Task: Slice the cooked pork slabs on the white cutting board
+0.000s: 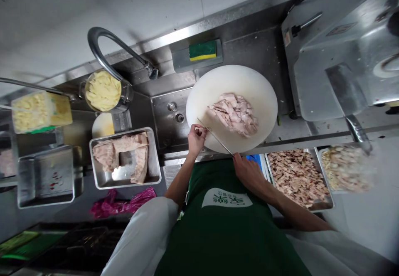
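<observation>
A round white cutting board (199, 89) lies across the sink edge, with a heap of sliced pale cooked meat (233, 114) on it. My right hand (247, 170) is closed round the handle of a knife (220, 141) at the board's near edge. Its thin blade points up and left, its tip beside my left hand. At the board's left edge, my left hand (196, 139) has its fingers curled on a small piece of meat (198, 130), mostly hidden by the fingers. The blade lies between that hand and the heap.
To the left, a metal tray (157, 163) holds large meat slabs, near a pot of pale yellow slices (103, 89) and a faucet (106, 35). A sponge (202, 50) lies behind the board. On the right are a cleaver (346, 89) and a tray of chopped meat (297, 176).
</observation>
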Tool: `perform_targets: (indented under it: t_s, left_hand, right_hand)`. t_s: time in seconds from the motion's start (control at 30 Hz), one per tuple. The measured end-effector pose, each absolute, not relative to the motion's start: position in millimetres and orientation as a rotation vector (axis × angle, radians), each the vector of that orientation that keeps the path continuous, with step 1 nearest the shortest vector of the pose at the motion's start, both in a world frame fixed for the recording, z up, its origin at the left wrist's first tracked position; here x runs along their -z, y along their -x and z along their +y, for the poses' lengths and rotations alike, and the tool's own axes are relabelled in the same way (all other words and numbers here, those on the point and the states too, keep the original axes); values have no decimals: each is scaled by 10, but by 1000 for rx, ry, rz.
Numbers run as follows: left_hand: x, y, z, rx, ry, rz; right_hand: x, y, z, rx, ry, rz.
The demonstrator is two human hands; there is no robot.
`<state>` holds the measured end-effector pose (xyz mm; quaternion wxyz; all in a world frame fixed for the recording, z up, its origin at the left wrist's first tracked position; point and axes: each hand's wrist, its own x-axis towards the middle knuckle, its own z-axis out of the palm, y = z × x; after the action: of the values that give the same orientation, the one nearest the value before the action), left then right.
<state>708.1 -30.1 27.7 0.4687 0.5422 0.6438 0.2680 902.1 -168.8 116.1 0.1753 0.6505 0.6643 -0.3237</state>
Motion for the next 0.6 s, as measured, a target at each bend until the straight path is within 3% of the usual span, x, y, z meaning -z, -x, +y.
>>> perform_targets:
  t_s: [0.33, 0.6]
  left_hand:
    - [-254, -6984, -235, -620, -1393, 1542]
    - [-297, -6803, -205, -633, -1631, 1481]
  right_hand:
    - [-978, -8781, -1185, 988, -1871, 1875]
    - [-950, -9425, -882, 1068, -2245, 1959]
